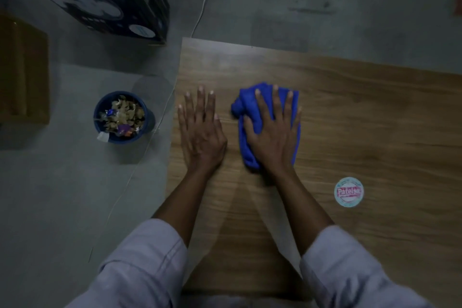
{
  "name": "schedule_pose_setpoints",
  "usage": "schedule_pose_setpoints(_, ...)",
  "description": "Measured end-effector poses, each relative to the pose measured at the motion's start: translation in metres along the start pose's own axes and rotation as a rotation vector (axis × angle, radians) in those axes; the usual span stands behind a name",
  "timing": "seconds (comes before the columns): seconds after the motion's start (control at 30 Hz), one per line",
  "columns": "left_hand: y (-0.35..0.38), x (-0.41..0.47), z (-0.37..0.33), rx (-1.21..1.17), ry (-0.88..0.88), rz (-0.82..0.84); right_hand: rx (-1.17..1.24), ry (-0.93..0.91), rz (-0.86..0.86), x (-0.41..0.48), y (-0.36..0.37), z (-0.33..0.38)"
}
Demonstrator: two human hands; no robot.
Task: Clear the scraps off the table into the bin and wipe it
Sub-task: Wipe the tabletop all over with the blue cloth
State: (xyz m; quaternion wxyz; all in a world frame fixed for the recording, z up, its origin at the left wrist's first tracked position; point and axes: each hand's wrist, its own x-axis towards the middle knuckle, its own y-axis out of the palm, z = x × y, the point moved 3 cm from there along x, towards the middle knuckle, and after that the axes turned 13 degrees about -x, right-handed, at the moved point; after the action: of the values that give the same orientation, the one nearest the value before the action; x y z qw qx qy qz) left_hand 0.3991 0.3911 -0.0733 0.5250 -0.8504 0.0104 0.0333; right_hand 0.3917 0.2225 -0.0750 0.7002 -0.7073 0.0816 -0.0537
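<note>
R hand (272,132) flat on blue cloth (250,117), fingers (275,97) spread; cloth's long axis runs near-to-far. L hand (200,127) flat on table (375,112), fingers straight. Unwiped table lies mostly rightward; bin (122,117) on floor, left.

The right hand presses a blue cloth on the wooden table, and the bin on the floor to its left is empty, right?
Not quite. The head view shows the bin full of scraps, not empty. The rest holds: the right hand presses the blue cloth on the wooden table.
</note>
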Motion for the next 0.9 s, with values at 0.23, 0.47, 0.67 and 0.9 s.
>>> schedule_pose_setpoints(0.23,-0.002,-0.002,-0.002,0.020,0.004,-0.020,0.127,-0.045,-0.016,0.114,-0.002,0.065)
schedule_pose_setpoints(0.47,-0.001,0.000,-0.001,0.013,0.006,-0.020,0.224,-0.266,-0.026,0.052,-0.003,0.037)
schedule_pose_setpoints(0.67,0.000,-0.004,-0.002,-0.030,0.005,-0.077,0.233,-0.139,0.034,0.117,-0.005,0.072)
schedule_pose_setpoints(0.9,-0.014,-0.005,0.019,-0.523,-0.144,-0.426,0.274,-0.525,0.028,0.046,-0.006,0.094)
